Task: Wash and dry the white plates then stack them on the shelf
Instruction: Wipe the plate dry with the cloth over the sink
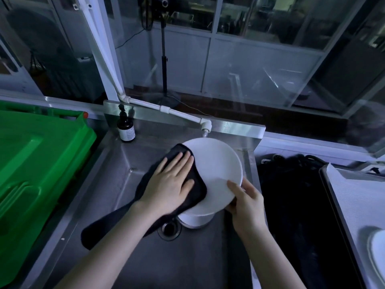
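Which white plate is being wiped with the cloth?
The plate over the sink: left hand presses the dark cloth on it, right hand holds its rim. The far-right plate lies untouched.

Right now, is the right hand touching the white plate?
Touching. The head view shows the right hand gripping the white plate at its near rim, with the thumb lying flat on the plate's face.

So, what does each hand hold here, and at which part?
The right hand grips the white plate at its near right rim, thumb on top. The left hand grips nothing; its straight fingers press the black cloth onto the plate.
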The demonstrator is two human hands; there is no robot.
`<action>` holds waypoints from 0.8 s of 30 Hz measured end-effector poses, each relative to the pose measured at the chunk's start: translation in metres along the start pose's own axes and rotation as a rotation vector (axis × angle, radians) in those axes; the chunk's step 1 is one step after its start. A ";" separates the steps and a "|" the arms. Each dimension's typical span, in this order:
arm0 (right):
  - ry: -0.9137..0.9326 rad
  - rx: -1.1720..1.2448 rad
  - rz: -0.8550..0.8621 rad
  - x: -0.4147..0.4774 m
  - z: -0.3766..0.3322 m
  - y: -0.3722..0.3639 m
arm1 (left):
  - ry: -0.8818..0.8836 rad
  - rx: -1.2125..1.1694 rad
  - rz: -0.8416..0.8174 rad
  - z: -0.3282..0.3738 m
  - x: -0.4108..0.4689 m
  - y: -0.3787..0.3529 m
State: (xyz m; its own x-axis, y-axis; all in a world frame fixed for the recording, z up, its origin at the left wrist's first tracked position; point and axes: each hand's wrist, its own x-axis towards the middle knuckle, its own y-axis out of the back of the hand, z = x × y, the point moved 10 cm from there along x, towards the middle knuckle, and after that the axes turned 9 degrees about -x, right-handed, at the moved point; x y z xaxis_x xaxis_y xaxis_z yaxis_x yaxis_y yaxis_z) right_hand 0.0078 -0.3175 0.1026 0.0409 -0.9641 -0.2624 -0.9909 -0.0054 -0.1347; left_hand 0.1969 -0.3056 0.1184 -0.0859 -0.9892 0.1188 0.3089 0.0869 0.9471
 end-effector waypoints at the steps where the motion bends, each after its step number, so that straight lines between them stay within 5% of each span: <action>1: 0.004 0.001 0.006 0.002 -0.003 0.002 | -0.037 -0.021 0.019 0.009 -0.011 -0.001; 10: -0.018 -0.131 -0.233 -0.009 0.011 -0.025 | -0.302 -0.060 -0.021 0.050 -0.001 -0.015; 16: 0.000 -0.094 -0.121 0.005 -0.005 -0.009 | -0.027 -0.063 0.078 0.000 0.007 0.004; 24: -0.015 -0.129 -0.208 0.006 -0.003 -0.018 | -0.216 -0.083 0.042 0.047 -0.007 -0.017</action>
State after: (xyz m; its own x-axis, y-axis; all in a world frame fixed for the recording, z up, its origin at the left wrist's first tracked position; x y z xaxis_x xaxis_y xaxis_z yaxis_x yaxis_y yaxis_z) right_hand 0.0258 -0.3244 0.1064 0.2464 -0.9346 -0.2565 -0.9692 -0.2379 -0.0644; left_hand 0.1477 -0.2943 0.1159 -0.2690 -0.9359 0.2273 0.3926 0.1089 0.9132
